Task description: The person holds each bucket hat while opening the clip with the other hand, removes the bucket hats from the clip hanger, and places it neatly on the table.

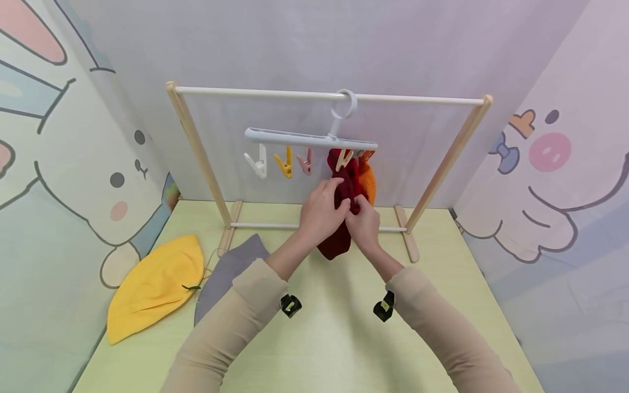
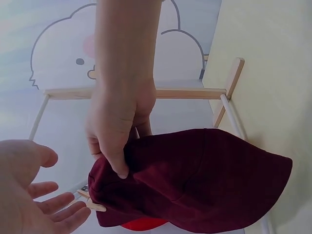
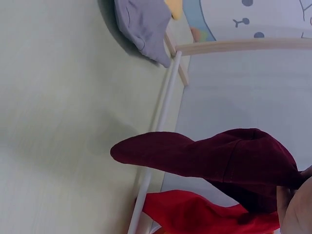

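A maroon bucket hat [image 2: 214, 180] hangs from the light blue hanger [image 1: 304, 140], a beige clothespin [image 2: 92, 201] at its top edge. My right hand [image 1: 365, 224] pinches the hat's fabric between thumb and fingers; in the left wrist view the right hand [image 2: 119, 126] reaches down onto it from above. My left hand [image 1: 324, 210] is beside the hat, and in the left wrist view the left hand [image 2: 29, 190] has its fingers extended, fingertips right by the clothespin. Behind the maroon hat hang a red hat [image 3: 195, 214] and an orange hat [image 1: 368, 183].
White [image 1: 257, 162], yellow [image 1: 285, 162] and pink clothespins [image 1: 305, 162] hang along the hanger's left half. The hanger hooks over the white rail [image 1: 255, 94] of a wooden-legged rack. A yellow hat [image 1: 157, 284] and a grey-purple hat [image 1: 231, 273] lie at the table's left.
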The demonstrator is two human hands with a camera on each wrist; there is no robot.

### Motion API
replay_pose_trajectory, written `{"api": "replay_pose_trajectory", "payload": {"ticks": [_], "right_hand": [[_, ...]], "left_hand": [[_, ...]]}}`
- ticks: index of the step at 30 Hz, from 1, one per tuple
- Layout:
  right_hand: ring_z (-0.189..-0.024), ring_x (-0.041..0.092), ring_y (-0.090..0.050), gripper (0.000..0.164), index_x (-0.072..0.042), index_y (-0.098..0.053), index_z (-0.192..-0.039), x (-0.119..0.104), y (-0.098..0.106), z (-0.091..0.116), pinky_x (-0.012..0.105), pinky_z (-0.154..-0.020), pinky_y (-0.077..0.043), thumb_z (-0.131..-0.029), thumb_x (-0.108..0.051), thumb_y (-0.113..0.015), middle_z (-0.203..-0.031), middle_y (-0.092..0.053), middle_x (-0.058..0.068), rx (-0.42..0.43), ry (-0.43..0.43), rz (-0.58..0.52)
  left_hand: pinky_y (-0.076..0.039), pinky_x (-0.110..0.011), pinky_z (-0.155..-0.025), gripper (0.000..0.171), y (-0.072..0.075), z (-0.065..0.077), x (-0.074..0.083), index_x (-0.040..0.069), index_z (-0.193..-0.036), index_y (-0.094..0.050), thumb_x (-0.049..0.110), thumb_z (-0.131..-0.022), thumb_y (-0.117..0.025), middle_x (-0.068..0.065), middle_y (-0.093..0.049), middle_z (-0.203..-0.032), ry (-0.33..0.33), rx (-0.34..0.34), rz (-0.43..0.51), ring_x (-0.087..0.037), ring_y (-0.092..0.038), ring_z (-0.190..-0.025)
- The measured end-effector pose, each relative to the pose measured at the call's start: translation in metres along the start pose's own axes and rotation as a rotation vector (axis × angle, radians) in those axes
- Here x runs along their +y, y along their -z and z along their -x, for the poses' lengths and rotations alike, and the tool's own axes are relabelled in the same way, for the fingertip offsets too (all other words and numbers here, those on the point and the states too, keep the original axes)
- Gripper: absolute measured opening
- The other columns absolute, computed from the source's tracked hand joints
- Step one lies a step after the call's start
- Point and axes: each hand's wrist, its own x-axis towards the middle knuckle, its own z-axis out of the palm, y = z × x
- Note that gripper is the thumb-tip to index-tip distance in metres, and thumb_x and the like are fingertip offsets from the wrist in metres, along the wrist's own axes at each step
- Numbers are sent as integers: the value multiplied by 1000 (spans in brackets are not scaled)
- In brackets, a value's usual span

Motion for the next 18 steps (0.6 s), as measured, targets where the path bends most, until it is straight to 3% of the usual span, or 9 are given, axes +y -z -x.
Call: {"api": "replay_pose_trajectory", "payload": {"ticks": [18], "right_hand": [[-57,21,-51,12,-8,-53,-76,0,2,7,28,-48,-41,-75,-14,-64,-64,-56,8,-28,-22,-5]], "left_hand": [[-44,-38,-82,49,-13,-25,-4,17,-128,-41,31,-83,-54,-6,-46,-120,68,15,-3,-21,-50,-102]]}}
